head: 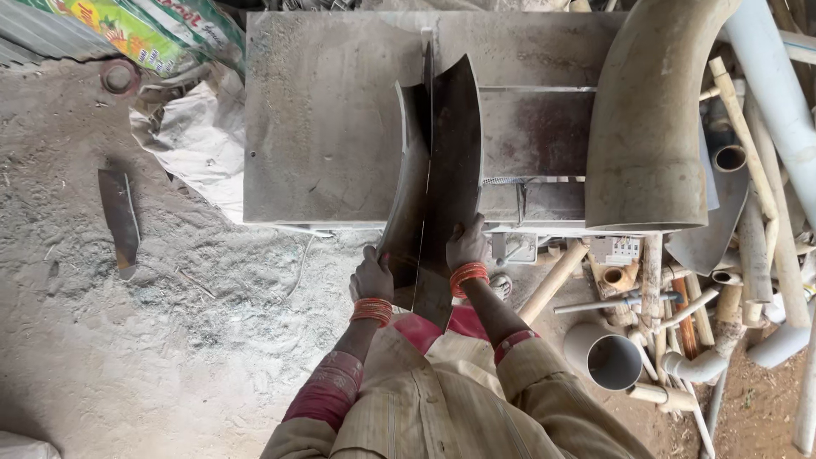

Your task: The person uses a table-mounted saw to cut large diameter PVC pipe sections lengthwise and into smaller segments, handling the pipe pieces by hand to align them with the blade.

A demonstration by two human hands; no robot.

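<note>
**Split pipe held at the saw table**

On the dusty floor stands a grey saw table [331,119], a large curved pipe elbow [650,127] at its right. Across the table's near edge lies a dark pipe piece split lengthwise: the right half [455,170] gripped by the right hand [466,245], the left half [410,187] clasped by the left hand [371,276].

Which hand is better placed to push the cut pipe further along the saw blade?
Probably the right hand: it grips the wider half of the split pipe, right beside the blade. The left hand holds the narrower half's bottom edge, further out.
</note>
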